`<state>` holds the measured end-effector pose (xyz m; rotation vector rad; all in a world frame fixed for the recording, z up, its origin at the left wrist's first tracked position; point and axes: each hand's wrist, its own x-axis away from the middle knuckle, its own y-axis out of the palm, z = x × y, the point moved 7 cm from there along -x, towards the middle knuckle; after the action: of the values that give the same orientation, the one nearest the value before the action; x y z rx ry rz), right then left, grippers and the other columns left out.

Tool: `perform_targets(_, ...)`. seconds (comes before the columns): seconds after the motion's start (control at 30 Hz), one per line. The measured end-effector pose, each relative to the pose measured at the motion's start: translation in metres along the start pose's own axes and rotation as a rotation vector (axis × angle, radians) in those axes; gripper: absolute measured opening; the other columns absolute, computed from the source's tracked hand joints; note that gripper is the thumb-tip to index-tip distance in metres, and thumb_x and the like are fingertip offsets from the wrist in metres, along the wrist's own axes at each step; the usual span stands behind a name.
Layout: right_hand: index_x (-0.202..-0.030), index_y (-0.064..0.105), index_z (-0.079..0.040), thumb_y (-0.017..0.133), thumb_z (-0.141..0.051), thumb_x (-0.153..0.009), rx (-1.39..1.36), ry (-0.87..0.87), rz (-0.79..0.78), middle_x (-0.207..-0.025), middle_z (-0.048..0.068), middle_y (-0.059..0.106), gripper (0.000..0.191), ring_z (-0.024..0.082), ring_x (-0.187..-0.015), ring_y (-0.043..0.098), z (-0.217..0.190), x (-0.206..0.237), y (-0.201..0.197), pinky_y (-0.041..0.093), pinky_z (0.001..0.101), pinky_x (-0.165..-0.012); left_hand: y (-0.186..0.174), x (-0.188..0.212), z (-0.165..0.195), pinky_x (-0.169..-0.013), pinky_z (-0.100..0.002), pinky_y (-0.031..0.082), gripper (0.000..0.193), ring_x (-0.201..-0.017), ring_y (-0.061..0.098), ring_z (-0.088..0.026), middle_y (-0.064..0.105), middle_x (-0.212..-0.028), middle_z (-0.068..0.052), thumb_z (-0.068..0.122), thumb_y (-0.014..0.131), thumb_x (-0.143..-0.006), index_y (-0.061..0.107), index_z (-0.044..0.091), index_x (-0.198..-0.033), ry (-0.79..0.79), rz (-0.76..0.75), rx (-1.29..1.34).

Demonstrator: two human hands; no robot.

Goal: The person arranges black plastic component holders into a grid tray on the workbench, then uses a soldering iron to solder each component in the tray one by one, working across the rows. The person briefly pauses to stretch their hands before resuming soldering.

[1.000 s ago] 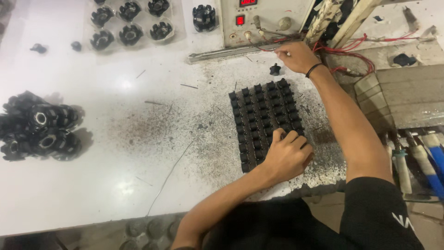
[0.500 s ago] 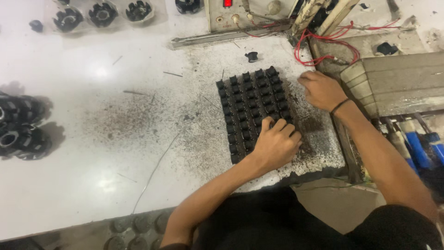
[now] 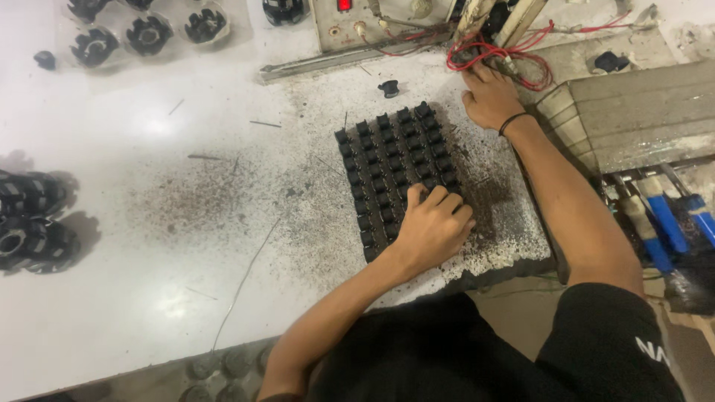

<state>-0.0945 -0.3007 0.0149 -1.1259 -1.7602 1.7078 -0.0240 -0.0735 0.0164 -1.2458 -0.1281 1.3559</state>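
Note:
A square block of several small black switch-like parts (image 3: 387, 156) lies on the gritty white table (image 3: 149, 298). My left hand (image 3: 432, 227) rests on the block's near right corner, fingers curled down over the parts. My right hand (image 3: 488, 95) is past the block's far right corner, knuckles up and fingers bent, touching a tangle of red wires (image 3: 488, 53). Whether it holds anything is hidden. One loose black part (image 3: 388, 88) sits just beyond the block.
A grey control box (image 3: 350, 22) with a red light stands at the back. A clear tray of round black pieces (image 3: 141, 33) is far left, more round black pieces (image 3: 30, 223) at the left edge. A grey metal box (image 3: 640, 112) and blue-handled tools (image 3: 670, 219) are on the right.
My right hand came back from the control box to the block's right edge, then moved up to the red wires. My left hand stayed on the block's near corner.

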Motion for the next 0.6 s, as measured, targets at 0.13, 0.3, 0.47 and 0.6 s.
perform_targets(0.13, -0.136, 0.062, -0.004, 0.053, -0.017, -0.103, -0.149, 0.02, -0.124, -0.145, 0.02, 0.057, 0.036, 0.04, -0.121, 0.059, 0.007, 0.051, 0.005, 0.048, 0.0489, -0.104, -0.001, 0.0, -0.006, -0.094, -0.051, 0.038, 0.012, -0.096, 0.058, -0.024, 0.063, -0.089, -0.004, 0.022, 0.075, -0.086, 0.071, 0.011, -0.086, -0.003, -0.015, -0.014)
perform_targets(0.3, -0.139, 0.06, -0.003, 0.049, -0.01, -0.1, -0.273, 0.081, -0.03, -0.149, 0.018, 0.056, 0.041, 0.038, -0.135, 0.057, 0.007, 0.144, -0.012, 0.048, 0.0438, -0.113, -0.006, 0.003, -0.008, -0.095, -0.053, 0.038, 0.012, -0.096, 0.059, -0.024, 0.064, -0.089, -0.003, 0.023, 0.074, -0.087, 0.072, 0.011, -0.085, -0.012, -0.018, -0.008)
perform_targets(0.47, -0.158, 0.022, 0.01, 0.056, -0.018, -0.104, -0.247, 0.242, -0.03, -0.16, 0.038, 0.026, 0.069, 0.053, -0.147, 0.029, 0.01, 0.184, 0.02, 0.028, 0.0503, -0.12, -0.005, -0.001, -0.001, -0.095, -0.053, 0.037, 0.012, -0.098, 0.06, -0.024, 0.066, -0.092, -0.003, 0.022, 0.075, -0.088, 0.073, 0.01, -0.089, -0.043, -0.031, -0.007)
perform_targets(0.6, -0.16, 0.011, 0.008, 0.059, -0.028, -0.106, -0.384, 0.306, -0.047, -0.163, 0.037, 0.02, 0.081, 0.052, -0.151, 0.023, 0.028, 0.168, 0.033, 0.023, 0.0497, -0.123, -0.008, -0.007, 0.011, -0.096, -0.054, 0.037, 0.013, -0.101, 0.06, -0.024, 0.068, -0.096, -0.003, 0.022, 0.076, -0.087, 0.074, 0.011, -0.092, -0.024, 0.008, -0.001)
